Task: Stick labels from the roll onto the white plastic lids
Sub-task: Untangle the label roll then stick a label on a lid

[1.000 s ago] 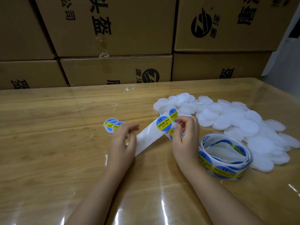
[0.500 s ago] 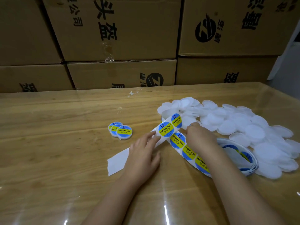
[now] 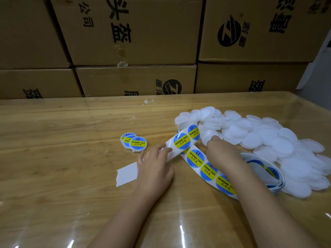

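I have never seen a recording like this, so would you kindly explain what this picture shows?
There is no machine: one camera worn on a person's head looks down at their two bare hands. On the table lie a pile of plain white lids, a few labelled lids, and a loose roll of blue-and-yellow labels. The left hand rests on the strip pulled from the roll, fingers fairly straight. The right hand reaches into the pile's near edge; whether it already holds a lid is hidden. Boxes stand behind.

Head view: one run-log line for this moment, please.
left hand presses label strip | right hand at plain lids, grip unclear | labelled lids left of strip
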`<state>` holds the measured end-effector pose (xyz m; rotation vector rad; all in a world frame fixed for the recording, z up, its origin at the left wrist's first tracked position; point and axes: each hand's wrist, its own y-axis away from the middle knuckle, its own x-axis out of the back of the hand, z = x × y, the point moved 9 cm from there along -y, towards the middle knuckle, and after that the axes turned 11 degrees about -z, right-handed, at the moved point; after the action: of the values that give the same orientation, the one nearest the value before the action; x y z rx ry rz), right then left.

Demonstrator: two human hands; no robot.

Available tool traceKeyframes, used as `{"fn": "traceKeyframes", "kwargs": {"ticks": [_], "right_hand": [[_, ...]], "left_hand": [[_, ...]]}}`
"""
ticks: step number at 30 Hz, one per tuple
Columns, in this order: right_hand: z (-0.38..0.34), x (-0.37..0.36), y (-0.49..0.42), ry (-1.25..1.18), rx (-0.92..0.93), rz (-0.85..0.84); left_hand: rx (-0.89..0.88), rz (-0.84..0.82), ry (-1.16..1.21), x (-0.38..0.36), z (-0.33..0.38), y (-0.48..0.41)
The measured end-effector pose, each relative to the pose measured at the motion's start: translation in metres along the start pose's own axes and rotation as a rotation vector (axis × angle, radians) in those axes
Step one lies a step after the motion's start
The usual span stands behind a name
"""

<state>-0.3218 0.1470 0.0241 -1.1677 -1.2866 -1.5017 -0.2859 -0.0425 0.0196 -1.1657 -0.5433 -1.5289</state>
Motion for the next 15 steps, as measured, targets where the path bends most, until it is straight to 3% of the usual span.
{"fn": "traceKeyframes", "kwargs": {"ticks": [5,11,15], "right_hand": [[0.002,0.006,0.003,-0.073,0.015,0.081],[0.003,0.0,0.003,0.024,-0.039,-0.033],[0.004,0.017,0.014,-0.036,-0.002,0.139]], "left_hand": [[0.093,0.059,0.016,0.007,-0.007,-0.001],[0.043,0.248,-0.003,0.038,-0.001,0.004],[0.028,0.306,0.003,0.067,0.001,0.003]]}}
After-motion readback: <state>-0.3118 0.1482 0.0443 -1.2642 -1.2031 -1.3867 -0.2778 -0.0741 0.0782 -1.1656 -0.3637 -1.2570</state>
